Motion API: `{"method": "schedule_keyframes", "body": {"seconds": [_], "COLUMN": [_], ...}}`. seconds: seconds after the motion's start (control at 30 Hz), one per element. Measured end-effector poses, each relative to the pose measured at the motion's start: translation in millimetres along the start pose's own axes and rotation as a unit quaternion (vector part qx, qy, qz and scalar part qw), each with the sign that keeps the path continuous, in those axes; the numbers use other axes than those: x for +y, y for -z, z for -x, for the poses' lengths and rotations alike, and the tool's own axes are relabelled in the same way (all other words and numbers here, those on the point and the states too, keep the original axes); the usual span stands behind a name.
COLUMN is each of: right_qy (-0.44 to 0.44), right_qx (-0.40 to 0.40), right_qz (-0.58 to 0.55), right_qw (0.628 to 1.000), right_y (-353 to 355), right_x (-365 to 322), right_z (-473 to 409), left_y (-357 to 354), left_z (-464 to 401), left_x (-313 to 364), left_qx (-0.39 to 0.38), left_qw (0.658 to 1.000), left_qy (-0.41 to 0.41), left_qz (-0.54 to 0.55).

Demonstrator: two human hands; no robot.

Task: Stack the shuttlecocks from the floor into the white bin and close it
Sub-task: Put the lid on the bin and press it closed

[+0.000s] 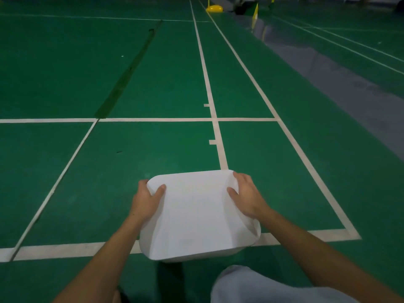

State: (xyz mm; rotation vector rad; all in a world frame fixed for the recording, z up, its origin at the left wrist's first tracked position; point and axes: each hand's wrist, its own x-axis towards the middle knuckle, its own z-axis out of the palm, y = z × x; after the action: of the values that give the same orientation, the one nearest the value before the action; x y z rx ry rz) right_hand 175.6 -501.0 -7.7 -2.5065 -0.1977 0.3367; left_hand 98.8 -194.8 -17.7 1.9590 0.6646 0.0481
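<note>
Your white bin sits on the green floor, straddling the white court line that runs across just in front of you. Its lid is on and covers the whole top, so nothing inside can be seen.

Your left hand is on the bin's far left corner: the thumb lies on top of the lid and the fingers curl over the edge and down the side, gripping it. Your right hand is on the far right corner in the same way, thumb on the lid, fingers wrapped over the rim, gripping it. Both forearms reach in from the bottom of the view, one on each side of the bin.

Your knee, in light grey fabric, shows at the bottom, just nearer to you than the bin.

Far up the court, a yellow base stands beside the long white lines. A grey strip of floor runs along the right.
</note>
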Motion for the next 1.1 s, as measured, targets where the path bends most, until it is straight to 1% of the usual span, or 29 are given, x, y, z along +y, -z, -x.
{"method": "schedule_keyframes", "body": {"seconds": [0.13,0.23,0.33,0.4,0.43,0.5,0.57,0.63,0.77,0.83,0.93,1.03,1.1], "right_qy": [-0.013,-0.014,-0.033,-0.05,-0.058,-0.072,-0.082,-0.08,-0.077,-0.079,-0.081,-0.088,-0.098], "right_qx": [0.018,0.044,0.06,0.064,0.068,0.081,0.092,0.095,0.088,0.088,0.094,0.091,0.085], "right_qz": [0.033,0.066,0.067,0.045,0.028,0.008,-0.008,-0.049,-0.102,-0.104,-0.092,-0.099,-0.106], "right_qw": [0.999,0.997,0.995,0.996,0.996,0.994,0.992,0.991,0.988,0.987,0.988,0.987,0.986], "right_y": [-11,-22,-30,-30,-29,-29,-30,-30,-26,-27,-30,-31,-31], "right_x": [-1,-3,-5,-6,-6,-5,-4,-4,1,2,2,4,6], "right_z": [-17,-21,-24,-28,-29,-32,-32,-32,-39,-41,-43,-46,-50], "left_y": [-1,-2,-4,1,5,16,19,15,6,5,4,2,1], "left_z": [-13,-20,-30,-35,-36,-32,-19,-9,-13,-16,-25,-41,-49], "left_x": [0,-5,-4,-4,-6,-15,-30,-40,-36,-32,-26,-21,-19], "left_qx": [0.026,0.049,0.064,0.057,0.044,-0.001,-0.056,-0.076,-0.06,-0.052,-0.028,-0.026,-0.015], "left_qw": [1.0,0.996,0.988,0.987,0.992,0.998,0.986,0.978,0.973,0.976,0.988,0.995,0.996], "left_qy": [-0.011,-0.033,-0.052,-0.061,-0.061,-0.056,-0.049,-0.042,-0.027,-0.022,-0.046,-0.069,-0.074], "left_qz": [-0.008,-0.068,-0.132,-0.134,-0.105,0.03,0.148,0.192,0.22,0.209,0.141,0.074,0.056]}}
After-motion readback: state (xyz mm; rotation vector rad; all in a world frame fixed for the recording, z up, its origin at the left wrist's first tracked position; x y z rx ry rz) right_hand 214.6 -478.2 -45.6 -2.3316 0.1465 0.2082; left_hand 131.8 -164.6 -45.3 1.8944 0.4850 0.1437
